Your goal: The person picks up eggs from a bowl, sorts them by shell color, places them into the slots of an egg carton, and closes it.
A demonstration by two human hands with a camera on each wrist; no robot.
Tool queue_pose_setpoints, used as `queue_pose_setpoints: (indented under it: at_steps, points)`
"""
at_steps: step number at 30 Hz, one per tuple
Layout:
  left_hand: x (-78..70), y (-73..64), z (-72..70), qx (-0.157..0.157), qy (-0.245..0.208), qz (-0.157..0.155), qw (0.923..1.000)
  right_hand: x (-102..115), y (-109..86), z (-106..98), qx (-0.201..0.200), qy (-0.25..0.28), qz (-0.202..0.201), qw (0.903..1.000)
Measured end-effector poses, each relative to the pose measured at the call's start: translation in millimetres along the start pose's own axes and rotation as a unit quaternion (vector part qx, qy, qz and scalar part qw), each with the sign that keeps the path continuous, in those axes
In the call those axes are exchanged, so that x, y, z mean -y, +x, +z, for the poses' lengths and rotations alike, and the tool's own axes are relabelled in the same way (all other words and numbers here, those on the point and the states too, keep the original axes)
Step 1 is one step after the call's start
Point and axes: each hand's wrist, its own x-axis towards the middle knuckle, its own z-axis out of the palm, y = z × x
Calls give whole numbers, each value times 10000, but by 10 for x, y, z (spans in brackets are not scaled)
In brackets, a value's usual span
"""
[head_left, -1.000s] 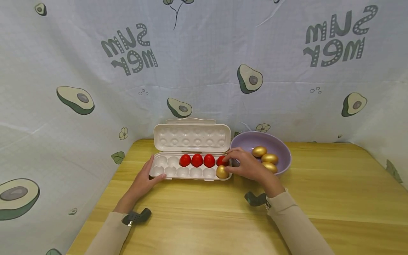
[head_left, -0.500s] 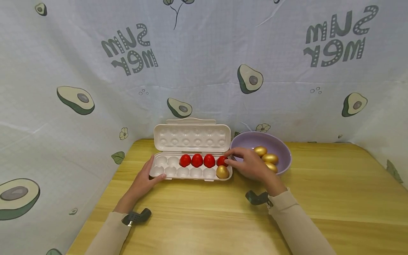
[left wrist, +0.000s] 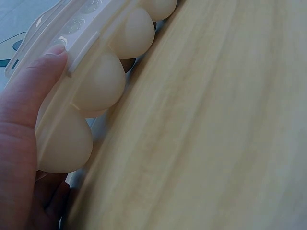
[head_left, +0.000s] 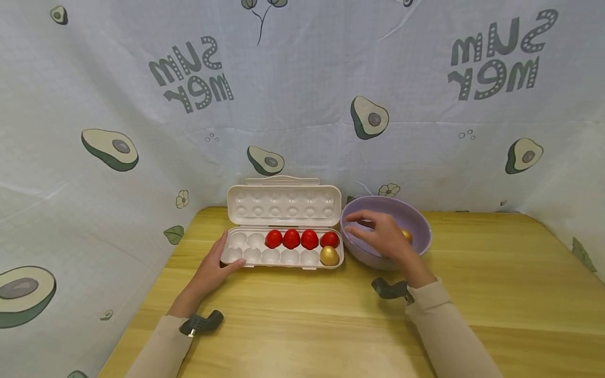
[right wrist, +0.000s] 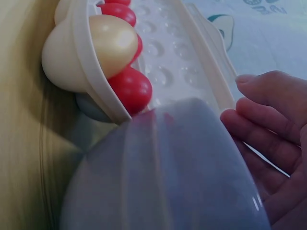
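A pale plastic egg carton (head_left: 284, 222) lies with its lid up against the cloth backdrop. Four would be several: red eggs (head_left: 291, 239) fill part of its back row, and a gold egg (head_left: 329, 256) sits in the front row's right-end cup. My left hand (head_left: 212, 269) grips the carton's left end, its thumb (left wrist: 45, 72) over the front rim and the fingers around the end. Above the purple bowl (head_left: 420, 223) hovers my right hand (head_left: 380, 235), thumb and index finger apart with nothing between them. A gold egg in the bowl (head_left: 407, 235) shows beside that hand, which hides the rest.
The wooden table (head_left: 302, 320) stretches in front of the carton and to the right of the bowl. Behind them hangs a white cloth (head_left: 302, 105) printed with avocados. A dark wrist camera (head_left: 391, 289) sits near the right sleeve, low over the table.
My right hand has left the red egg at the carton's right end and moved right, over the bowl. The left hand keeps its place.
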Motion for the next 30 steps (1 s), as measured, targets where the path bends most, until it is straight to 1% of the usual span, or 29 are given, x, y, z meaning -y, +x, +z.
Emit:
queue_pose_setpoints:
  at_steps: [5,9,12,16,19,24,30]
  points:
    - [11,-1,7,-13,8,-1,10000,-62,-25,-98,-240,-34,364,9990]
    - [11,-3,8,-10,32,-50,10000,-107,-32,-163,-430,91,559,9975]
    - [2,-9,3,9,53,-64,10000,-135,-35,-209,-475,206,734,9960]
    - [-6,-13,-2,3,51,-48,10000,-171,-43,-255,-460,204,1010,9936]
    - [-6,-12,-3,0,28,-30,10000,-196,-47,-280,-474,57,1131,9924]
    - [-11,1,3,22,-3,3,10000,-232,-56,-318,-614,-152,1193,9908]
    - [7,7,6,35,45,-58,10000,-279,-56,-349,-703,-418,1367,9872]
